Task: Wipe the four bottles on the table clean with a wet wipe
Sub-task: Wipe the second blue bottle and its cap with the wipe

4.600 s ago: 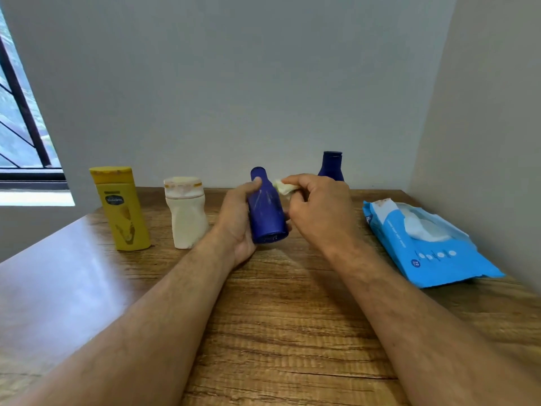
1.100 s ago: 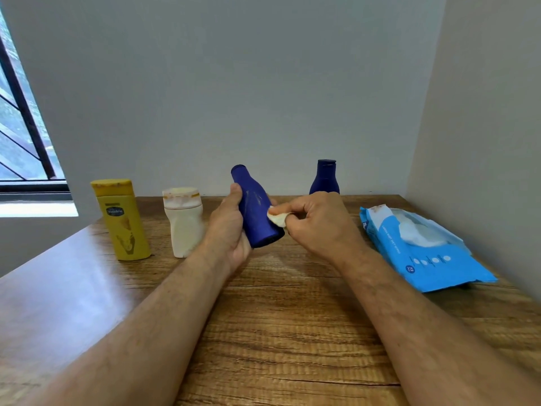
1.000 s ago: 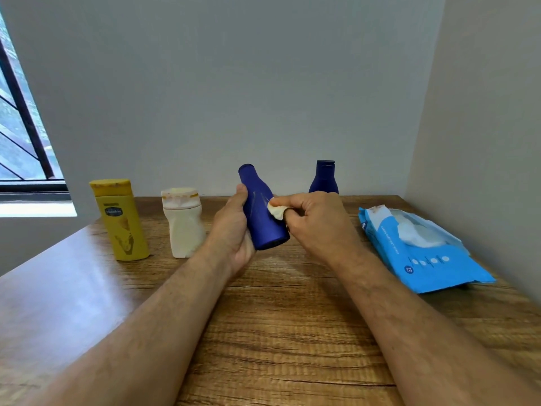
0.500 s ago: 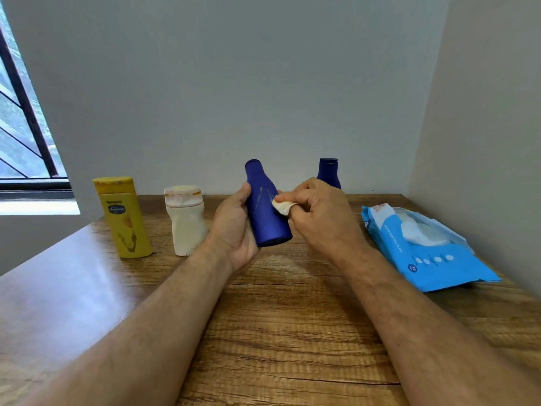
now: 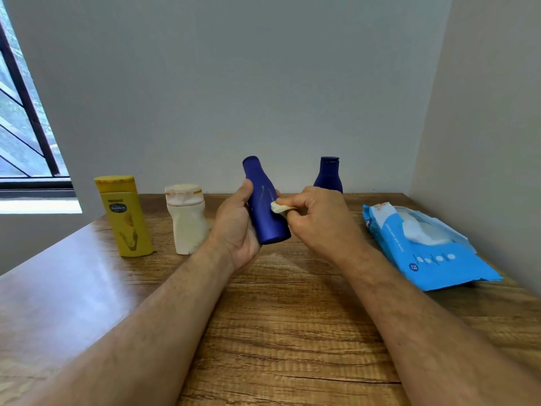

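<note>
1. A yellow bottle (image 5: 124, 215) stood near the surface's (image 5: 281, 332) far left edge.
2. A white bottle (image 5: 186, 219) stood just right of it.
3. The left hand (image 5: 235, 227) gripped a blue bottle (image 5: 265, 200), tilted above the surface's middle.
4. The right hand (image 5: 317, 218) pinched a wipe (image 5: 279, 207) against that bottle's side.
5. A second blue bottle (image 5: 329, 174) stood at the far edge.
6. A wipe pack (image 5: 424, 247) lay by the right edge.

Grey walls (image 5: 263, 83); barred window (image 5: 26, 136); wooden table (image 5: 292, 317).
</note>
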Tool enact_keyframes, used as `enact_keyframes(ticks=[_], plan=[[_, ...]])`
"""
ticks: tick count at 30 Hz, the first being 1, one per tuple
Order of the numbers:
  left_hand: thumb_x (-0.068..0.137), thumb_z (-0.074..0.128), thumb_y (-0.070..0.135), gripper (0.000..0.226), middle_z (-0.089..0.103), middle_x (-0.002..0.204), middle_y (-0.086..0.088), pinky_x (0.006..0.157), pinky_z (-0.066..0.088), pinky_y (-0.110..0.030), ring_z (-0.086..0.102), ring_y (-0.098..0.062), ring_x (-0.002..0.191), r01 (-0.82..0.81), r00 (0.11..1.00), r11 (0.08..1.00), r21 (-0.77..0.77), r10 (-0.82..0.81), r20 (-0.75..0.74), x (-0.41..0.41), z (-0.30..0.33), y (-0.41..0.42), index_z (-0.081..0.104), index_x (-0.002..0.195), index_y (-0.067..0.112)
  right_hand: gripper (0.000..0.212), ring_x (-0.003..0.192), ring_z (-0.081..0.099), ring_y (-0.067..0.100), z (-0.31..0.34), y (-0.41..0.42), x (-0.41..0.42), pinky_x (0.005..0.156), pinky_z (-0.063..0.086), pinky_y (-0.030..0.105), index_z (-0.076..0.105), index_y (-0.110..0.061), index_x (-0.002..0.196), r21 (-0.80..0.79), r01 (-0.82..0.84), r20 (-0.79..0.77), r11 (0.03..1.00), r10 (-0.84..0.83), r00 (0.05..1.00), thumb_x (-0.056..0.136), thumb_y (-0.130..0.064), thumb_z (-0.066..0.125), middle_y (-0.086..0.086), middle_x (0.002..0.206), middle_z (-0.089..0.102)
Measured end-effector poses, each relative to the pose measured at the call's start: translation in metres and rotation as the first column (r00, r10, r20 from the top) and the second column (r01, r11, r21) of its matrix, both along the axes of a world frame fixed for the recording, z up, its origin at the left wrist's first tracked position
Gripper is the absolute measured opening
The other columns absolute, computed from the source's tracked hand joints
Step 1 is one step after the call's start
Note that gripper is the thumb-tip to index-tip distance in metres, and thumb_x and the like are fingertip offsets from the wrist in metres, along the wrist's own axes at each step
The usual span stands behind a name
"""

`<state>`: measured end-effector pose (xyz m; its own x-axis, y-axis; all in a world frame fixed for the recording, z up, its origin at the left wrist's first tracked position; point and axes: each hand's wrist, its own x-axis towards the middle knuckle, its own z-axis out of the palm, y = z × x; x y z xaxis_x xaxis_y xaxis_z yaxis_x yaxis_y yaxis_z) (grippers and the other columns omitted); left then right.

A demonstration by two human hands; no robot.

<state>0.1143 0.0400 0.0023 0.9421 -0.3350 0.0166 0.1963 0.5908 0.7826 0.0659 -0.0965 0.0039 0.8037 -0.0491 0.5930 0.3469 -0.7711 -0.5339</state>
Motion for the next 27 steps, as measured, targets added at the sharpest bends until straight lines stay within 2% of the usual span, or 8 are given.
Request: enact_keyframes(ticks=[4, 7, 10, 15, 19, 22, 25, 27], plan=[[0.106, 0.041, 0.044, 0.050, 0.070, 0.108, -0.018, 0.102, 0.052, -0.047, 0.068, -0.028, 0.101, 0.024, 0.999, 1.000, 0.014, -0.024, 0.031, -0.002, -0.001, -0.001, 0.060, 0.127, 0.002, 0.022, 0.090, 0.060, -0.007, 0.002, -0.001, -0.002, 0.081, 0.046, 0.006, 0.075, -0.027, 0.109, 0.094, -0.051, -0.004, 0.994, 0.052, 0.999, 0.091, -0.019, 0.068, -0.017, 0.097, 0.066], [0.106, 0.039, 0.049, 0.058, 0.072, 0.103, -0.018, 0.095, 0.056, -0.048, 0.069, -0.029, 0.094, -0.051, 0.998, 0.999, 0.000, 0.051, 0.031, 0.004, 0.000, 0.002, 0.059, 0.126, -0.002, 0.022, 0.102, 0.061, -0.006, 0.004, 0.001, -0.008, 0.089, 0.051, 0.012, 0.078, -0.023, 0.103, 0.033, -0.137, -0.032, 0.990, 0.138, 0.990, 0.085, -0.012, 0.071, -0.015, 0.099, 0.068], [0.106, 0.037, 0.051, 0.058, 0.073, 0.088, -0.016, 0.087, 0.057, -0.045, 0.071, -0.026, 0.078, -0.091, 0.996, 0.995, -0.041, 0.091, 0.013, 0.006, 0.001, 0.001, 0.061, 0.114, -0.001, 0.023, 0.111, 0.057, -0.006, 0.005, 0.004, -0.010, 0.087, 0.047, 0.009, 0.076, -0.024, 0.108, -0.068, -0.164, -0.009, 0.984, 0.164, 0.986, 0.086, -0.019, 0.072, -0.019, 0.094, 0.061], [0.106, 0.039, 0.049, 0.057, 0.069, 0.115, -0.019, 0.087, 0.061, -0.047, 0.069, -0.028, 0.098, -0.077, 0.997, 0.997, -0.006, 0.077, 0.026, 0.003, 0.000, -0.002, 0.058, 0.129, 0.000, 0.021, 0.084, 0.056, -0.005, 0.006, 0.003, -0.007, 0.071, 0.039, 0.005, 0.073, -0.026, 0.112, -0.114, -0.041, 0.026, 0.993, 0.044, 0.999, 0.095, -0.026, 0.061, -0.014, 0.098, 0.062], [0.106, 0.039, 0.046, 0.054, 0.069, 0.117, -0.019, 0.095, 0.057, -0.046, 0.070, -0.029, 0.103, -0.010, 0.999, 0.999, 0.035, 0.008, 0.051, -0.004, 0.000, -0.005, 0.058, 0.132, 0.002, 0.021, 0.092, 0.060, -0.003, 0.004, 0.000, -0.004, 0.075, 0.042, 0.003, 0.073, -0.026, 0.112, 0.016, -0.001, 0.065, 1.000, 0.000, 0.998, 0.095, -0.023, 0.062, -0.012, 0.105, 0.067], [0.105, 0.040, 0.049, 0.059, 0.067, 0.128, -0.022, 0.096, 0.057, -0.048, 0.067, -0.035, 0.114, -0.062, 0.997, 0.997, 0.038, 0.061, 0.044, 0.001, 0.001, -0.001, 0.057, 0.134, 0.000, 0.017, 0.092, 0.059, -0.011, 0.006, -0.001, -0.007, 0.075, 0.043, 0.000, 0.077, -0.025, 0.101, 0.044, -0.069, -0.013, 0.997, 0.069, 0.998, 0.088, -0.018, 0.069, -0.019, 0.095, 0.067], [0.105, 0.041, 0.049, 0.056, 0.071, 0.115, -0.017, 0.092, 0.059, -0.048, 0.070, -0.031, 0.099, -0.141, 0.989, 0.990, 0.020, 0.140, 0.041, 0.004, 0.001, 0.001, 0.057, 0.131, 0.002, 0.017, 0.106, 0.059, -0.009, 0.005, 0.001, -0.010, 0.085, 0.050, 0.011, 0.079, -0.021, 0.091, -0.007, -0.166, -0.041, 0.986, 0.166, 0.985, 0.080, -0.010, 0.074, -0.016, 0.097, 0.071], [0.105, 0.041, 0.049, 0.055, 0.072, 0.110, -0.016, 0.092, 0.058, -0.048, 0.070, -0.029, 0.095, -0.150, 0.988, 0.989, 0.013, 0.149, 0.042, 0.005, 0.000, 0.001, 0.058, 0.129, 0.003, 0.018, 0.107, 0.059, -0.008, 0.005, 0.002, -0.010, 0.088, 0.049, 0.011, 0.079, -0.022, 0.091, -0.045, -0.175, -0.027, 0.984, 0.174, 0.984, 0.080, -0.009, 0.074, -0.015, 0.101, 0.071]])
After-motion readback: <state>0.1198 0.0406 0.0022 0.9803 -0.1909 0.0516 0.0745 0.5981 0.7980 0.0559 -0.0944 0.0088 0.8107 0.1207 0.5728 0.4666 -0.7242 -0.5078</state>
